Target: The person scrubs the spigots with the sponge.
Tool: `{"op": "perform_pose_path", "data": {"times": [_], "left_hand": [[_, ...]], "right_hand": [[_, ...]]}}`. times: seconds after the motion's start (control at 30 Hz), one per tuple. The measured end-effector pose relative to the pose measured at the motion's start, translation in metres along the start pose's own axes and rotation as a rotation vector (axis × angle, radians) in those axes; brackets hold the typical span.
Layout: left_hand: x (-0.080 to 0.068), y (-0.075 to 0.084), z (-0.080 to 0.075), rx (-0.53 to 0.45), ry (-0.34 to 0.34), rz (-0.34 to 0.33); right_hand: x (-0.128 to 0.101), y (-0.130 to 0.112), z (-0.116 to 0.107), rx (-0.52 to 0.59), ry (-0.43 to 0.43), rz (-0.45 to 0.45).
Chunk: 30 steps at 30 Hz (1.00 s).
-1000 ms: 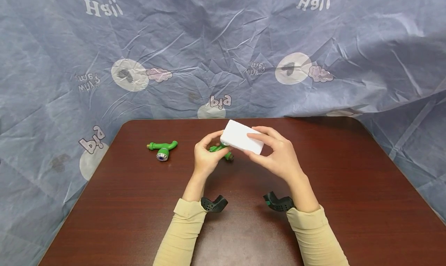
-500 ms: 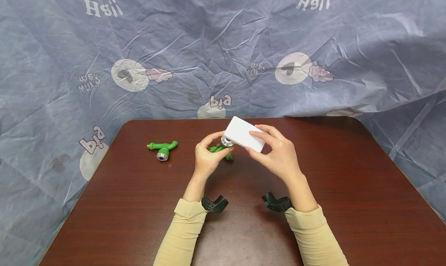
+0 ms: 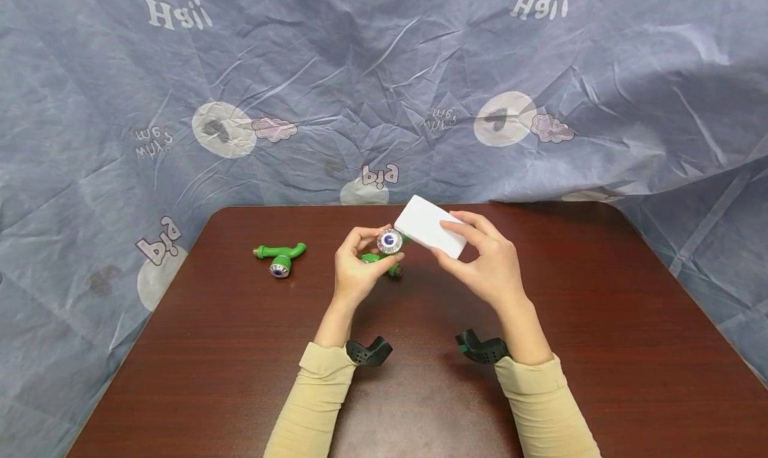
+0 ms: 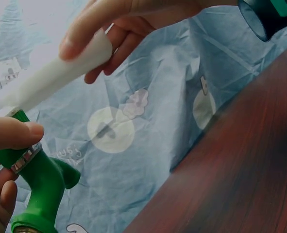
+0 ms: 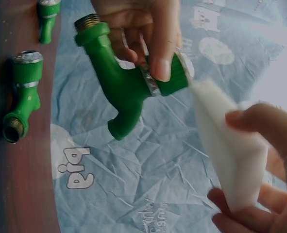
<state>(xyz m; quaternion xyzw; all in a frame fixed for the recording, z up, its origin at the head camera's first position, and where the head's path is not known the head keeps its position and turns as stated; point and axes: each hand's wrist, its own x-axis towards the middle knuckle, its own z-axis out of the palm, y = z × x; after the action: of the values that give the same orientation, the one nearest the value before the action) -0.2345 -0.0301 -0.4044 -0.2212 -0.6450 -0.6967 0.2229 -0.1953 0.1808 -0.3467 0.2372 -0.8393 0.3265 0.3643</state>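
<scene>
Presently on record: one green plastic tap (image 3: 384, 255), held above the middle of the brown table (image 3: 240, 378) in the left hand (image 3: 355, 268), fingers and thumb curled round its body; its silver-rimmed knob with a blue centre faces the head camera, and the brass threaded end shows in the right wrist view. One white sponge block (image 3: 430, 227), pinched at its near end between thumb and fingers of the right hand (image 3: 489, 268), its far corner just at the tap's knob end; whether it actually touches cannot be told from the head view, though the wrist views show it meeting the green tip. One second green tap (image 3: 279, 255), lying on the table well to the left of the hands, untouched; the right wrist view shows it twice cut by the frame edge. Backdrop: crumpled blue-grey cloth (image 3: 384, 78) behind and around the table, printed with white lettering seen mirrored, reading roughly "Hgii", "big" and a smaller line like "yums" or similar, too creased to make out surely; also pale discs with dark heart shapes and pink clouds. No brand marks legible on taps or sponge. Two black wrist mounts (image 3: 368, 351) sit at the cuffs of cream sleeves (image 3: 318, 398), forearms cut off by the lower frame edge.
</scene>
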Motion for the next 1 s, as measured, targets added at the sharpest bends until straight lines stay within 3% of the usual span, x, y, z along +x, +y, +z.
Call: {"op": "perform_pose_path", "data": {"times": [0.17,0.2,0.33,0.47,0.6,0.8,1.0], "left_hand": [[0.0,-0.001,0.0,-0.02,-0.009,-0.001],[-0.001,0.011,0.001,-0.011,-0.015,-0.009],[0.0,0.014,0.001,0.027,-0.016,-0.025],[0.0,0.023,0.002,0.043,-0.025,-0.006],[0.0,0.037,0.003,0.015,-0.064,0.008],[-0.002,0.044,0.003,-0.018,-0.091,-0.076],[-0.001,0.043,0.003,-0.094,-0.118,-0.128]], "right_hand": [[0.0,0.002,-0.003,0.087,-0.07,-0.02],[0.0,0.003,-0.003,0.078,-0.078,-0.018],[0.0,0.004,-0.003,0.012,-0.042,0.022],[0.0,0.005,-0.007,0.083,-0.022,0.028],[0.0,0.006,-0.009,0.144,-0.085,-0.001],[0.0,0.005,-0.008,0.056,-0.108,0.036],[0.0,0.005,-0.011,0.147,-0.113,0.029]]}}
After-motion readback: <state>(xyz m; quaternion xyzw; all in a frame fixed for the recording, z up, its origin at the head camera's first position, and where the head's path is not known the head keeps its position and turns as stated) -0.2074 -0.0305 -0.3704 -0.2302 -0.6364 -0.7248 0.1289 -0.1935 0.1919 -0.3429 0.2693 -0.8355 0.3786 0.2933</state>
